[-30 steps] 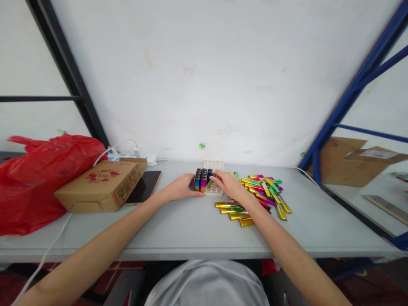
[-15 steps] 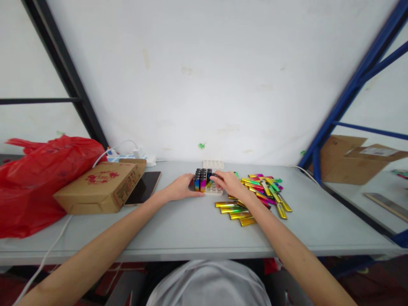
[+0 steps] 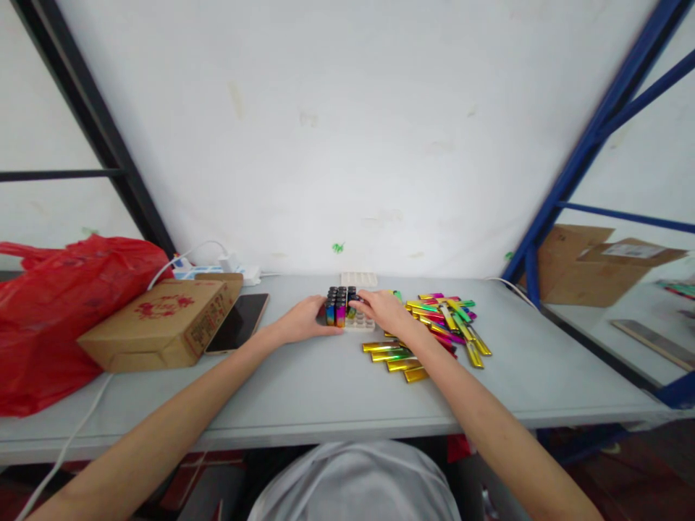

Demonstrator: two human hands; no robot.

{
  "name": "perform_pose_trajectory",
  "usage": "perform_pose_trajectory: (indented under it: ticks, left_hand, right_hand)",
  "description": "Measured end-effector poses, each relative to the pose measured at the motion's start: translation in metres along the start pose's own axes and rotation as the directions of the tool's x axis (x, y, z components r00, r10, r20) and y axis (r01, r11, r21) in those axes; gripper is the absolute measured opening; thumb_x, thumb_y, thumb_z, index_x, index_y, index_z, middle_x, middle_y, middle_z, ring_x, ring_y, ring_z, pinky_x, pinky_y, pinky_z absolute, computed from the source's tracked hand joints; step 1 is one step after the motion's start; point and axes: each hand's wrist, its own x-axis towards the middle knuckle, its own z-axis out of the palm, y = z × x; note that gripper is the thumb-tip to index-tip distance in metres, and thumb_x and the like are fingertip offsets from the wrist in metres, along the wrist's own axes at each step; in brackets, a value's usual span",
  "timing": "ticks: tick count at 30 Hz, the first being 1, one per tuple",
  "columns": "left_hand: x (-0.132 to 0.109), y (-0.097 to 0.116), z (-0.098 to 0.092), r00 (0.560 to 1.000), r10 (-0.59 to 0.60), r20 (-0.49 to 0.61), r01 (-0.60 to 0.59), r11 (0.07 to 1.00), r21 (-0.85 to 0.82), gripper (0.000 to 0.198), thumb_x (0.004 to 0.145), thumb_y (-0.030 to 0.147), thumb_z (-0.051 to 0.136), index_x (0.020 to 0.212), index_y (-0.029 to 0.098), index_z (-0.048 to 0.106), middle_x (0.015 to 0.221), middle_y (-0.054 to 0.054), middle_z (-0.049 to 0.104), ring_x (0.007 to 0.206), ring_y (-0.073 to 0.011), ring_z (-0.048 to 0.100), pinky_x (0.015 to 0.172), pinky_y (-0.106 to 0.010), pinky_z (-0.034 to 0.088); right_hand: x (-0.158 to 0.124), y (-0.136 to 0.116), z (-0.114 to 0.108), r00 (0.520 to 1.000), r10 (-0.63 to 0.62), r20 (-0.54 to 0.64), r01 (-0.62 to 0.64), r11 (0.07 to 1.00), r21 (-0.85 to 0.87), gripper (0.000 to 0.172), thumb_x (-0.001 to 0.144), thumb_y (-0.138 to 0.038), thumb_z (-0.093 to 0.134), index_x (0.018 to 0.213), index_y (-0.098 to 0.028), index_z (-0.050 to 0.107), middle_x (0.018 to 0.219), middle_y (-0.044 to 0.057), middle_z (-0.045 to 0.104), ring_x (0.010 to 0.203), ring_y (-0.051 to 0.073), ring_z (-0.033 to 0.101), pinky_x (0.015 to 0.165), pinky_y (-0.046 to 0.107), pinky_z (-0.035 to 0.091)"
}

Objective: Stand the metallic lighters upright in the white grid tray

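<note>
Several lighters (image 3: 335, 307) with black tops and shiny blue, purple and orange bodies stand upright in rows in a white tray with holes (image 3: 363, 323). My left hand (image 3: 302, 320) is curled round the tray's left end, thumb at the front and fingers behind, steadying it. Over the tray's middle, my right hand (image 3: 384, 310) pinches a lighter (image 3: 355, 298) by its dark top, beside the filled rows. The fingers partly hide this lighter. To the right, a loose pile of shiny gold, green, red and pink lighters (image 3: 442, 318) lies flat, partly under my right forearm.
A second white tray (image 3: 358, 278) rests by the wall. On the left are a brown cardboard box (image 3: 163, 318), a dark-screened tablet (image 3: 239, 323), a red plastic bag (image 3: 81, 289) and a white power strip (image 3: 250, 275). Blue shelf posts (image 3: 586, 145) and an open carton (image 3: 580, 268) stand right.
The view has shifted slightly. Both hands stay at the tray, and my right hand still holds the lighter over nearly the same spot.
</note>
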Motion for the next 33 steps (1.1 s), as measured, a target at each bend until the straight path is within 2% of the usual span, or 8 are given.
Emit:
perform_pose_trajectory:
  ticks: [2, 5, 9, 13, 19, 24, 29, 33]
  left_hand:
    - [0.000, -0.001, 0.000, 1.000, -0.007, -0.009, 0.007, 1.000, 0.013, 0.061, 0.071, 0.070, 0.079, 0.099, 0.018, 0.067, 0.093, -0.008, 0.072, 0.078, -0.0247, 0.064, 0.070, -0.033, 0.049]
    - [0.000, 0.000, 0.000, 1.000, -0.003, -0.009, 0.003, 1.000, 0.003, 0.060, 0.071, 0.069, 0.078, 0.101, 0.018, 0.067, 0.093, -0.007, 0.072, 0.079, -0.0248, 0.064, 0.071, -0.033, 0.049]
    - [-0.001, 0.004, -0.003, 1.000, -0.001, 0.003, 0.001, 1.000, -0.016, 0.058, 0.072, 0.068, 0.078, 0.102, 0.019, 0.068, 0.094, -0.007, 0.073, 0.080, -0.0253, 0.065, 0.071, -0.033, 0.049]
    - [-0.001, 0.006, -0.004, 1.000, -0.018, -0.006, 0.018, 0.999, -0.039, 0.064, 0.067, 0.074, 0.079, 0.099, 0.019, 0.069, 0.093, -0.008, 0.073, 0.080, -0.0268, 0.066, 0.071, -0.034, 0.050]
    - [-0.001, 0.006, -0.004, 1.000, -0.003, -0.004, 0.003, 0.995, -0.102, 0.068, 0.063, 0.075, 0.080, 0.099, 0.019, 0.070, 0.092, -0.008, 0.073, 0.085, -0.0279, 0.067, 0.076, -0.033, 0.051]
    - [-0.001, 0.006, -0.004, 1.000, 0.009, -0.003, -0.009, 0.995, -0.101, 0.065, 0.066, 0.074, 0.080, 0.098, 0.018, 0.070, 0.091, -0.007, 0.073, 0.087, -0.0276, 0.067, 0.077, -0.033, 0.051]
    - [-0.001, 0.006, -0.005, 1.000, -0.002, -0.008, 0.001, 0.994, -0.112, 0.066, 0.064, 0.074, 0.081, 0.097, 0.018, 0.070, 0.090, -0.007, 0.073, 0.087, -0.0277, 0.067, 0.078, -0.033, 0.051]
    - [-0.001, 0.007, -0.005, 1.000, 0.007, -0.011, -0.008, 0.993, -0.119, 0.067, 0.064, 0.074, 0.081, 0.099, 0.019, 0.070, 0.092, -0.007, 0.074, 0.088, -0.0283, 0.067, 0.078, -0.033, 0.051]
  right_hand:
    - [0.001, -0.003, 0.004, 0.999, 0.035, 0.009, -0.034, 0.994, -0.100, 0.047, 0.103, -0.055, 0.054, 0.084, -0.018, 0.076, 0.075, 0.012, 0.074, 0.073, 0.024, 0.070, 0.065, 0.029, 0.046]
    - [0.000, -0.004, 0.007, 0.999, -0.024, 0.048, 0.027, 0.998, -0.064, 0.048, 0.102, -0.054, 0.058, 0.075, -0.018, 0.075, 0.073, 0.010, 0.073, 0.067, 0.020, 0.067, 0.064, 0.027, 0.043]
    - [-0.010, 0.005, -0.005, 0.992, -0.110, 0.057, 0.102, 0.987, 0.122, 0.035, 0.101, -0.043, 0.064, 0.079, -0.017, 0.074, 0.072, 0.005, 0.072, 0.064, 0.015, 0.062, 0.064, 0.025, 0.040]
    - [-0.027, 0.015, -0.023, 0.971, -0.146, 0.191, 0.092, 0.960, 0.264, 0.025, 0.096, -0.039, 0.071, 0.084, -0.018, 0.075, 0.070, 0.000, 0.070, 0.062, 0.013, 0.060, 0.062, 0.023, 0.039]
    - [-0.037, 0.004, -0.041, 0.958, -0.218, 0.187, 0.160, 0.945, 0.285, 0.021, 0.083, -0.037, 0.083, 0.084, -0.018, 0.074, 0.078, 0.000, 0.070, 0.072, 0.016, 0.061, 0.065, 0.024, 0.041]
    - [-0.041, -0.008, -0.040, 0.924, -0.221, 0.311, 0.149, 0.959, 0.240, 0.014, 0.082, -0.033, 0.084, 0.087, -0.022, 0.078, 0.074, -0.002, 0.070, 0.069, 0.016, 0.060, 0.065, 0.026, 0.039]
    - [-0.041, -0.011, -0.030, 0.927, -0.207, 0.313, 0.161, 0.973, 0.166, 0.006, 0.084, -0.025, 0.081, 0.085, -0.022, 0.077, 0.071, -0.002, 0.067, 0.068, 0.016, 0.058, 0.067, 0.027, 0.039]
    - [-0.038, -0.004, -0.028, 0.961, -0.187, 0.201, 0.147, 0.969, 0.198, 0.013, 0.089, -0.029, 0.078, 0.093, -0.019, 0.069, 0.085, 0.001, 0.067, 0.080, 0.018, 0.060, 0.074, 0.028, 0.043]
